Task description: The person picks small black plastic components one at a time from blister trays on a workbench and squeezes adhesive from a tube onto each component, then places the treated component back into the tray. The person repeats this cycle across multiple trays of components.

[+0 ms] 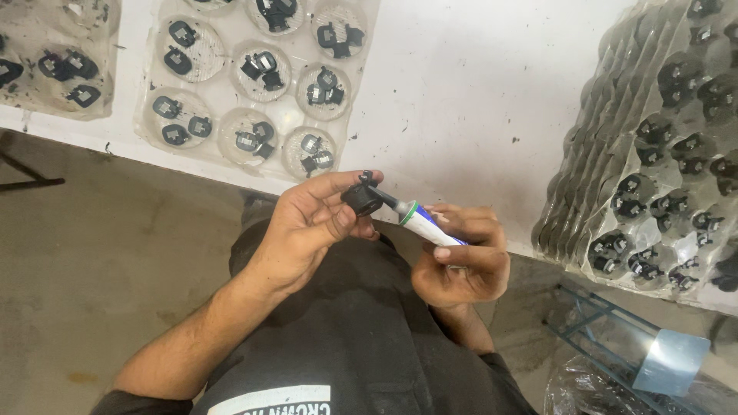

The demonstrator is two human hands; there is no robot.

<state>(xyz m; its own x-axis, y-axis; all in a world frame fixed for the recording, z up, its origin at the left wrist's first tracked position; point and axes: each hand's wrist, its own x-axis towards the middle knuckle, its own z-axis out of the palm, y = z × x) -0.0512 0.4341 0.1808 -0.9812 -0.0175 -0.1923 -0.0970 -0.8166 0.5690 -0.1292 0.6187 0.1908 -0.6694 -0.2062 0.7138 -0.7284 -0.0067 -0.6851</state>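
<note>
Seen from above, at the bottom of the frame, the person's dark shirt [338,338] fills the foreground, a white printed patch at its lower edge; both bare forearms rise from it toward the centre of the frame. The left hand [307,227], just left of centre, is closed around a small black plastic part [361,197], pinched between thumb and fingertips at the hand's upper right; the right hand [461,257], right of centre, is closed around a small white tube [423,224] with a green collar and a dark nozzle; the nozzle tip meets the black part, so the two hands sit close together just below the table edge. Beyond the hands lies a white table [461,84], scuffed and specked; at the upper left of the frame a clear blister tray [254,84] rests on it, its round wells each holding a pair of black parts; a second tray [54,61] is cut off by the far left edge. At the right edge a stack of similar clear trays [653,154], filled with black parts, lies fanned out. Grey concrete floor [100,253] shows at lower left.
</note>
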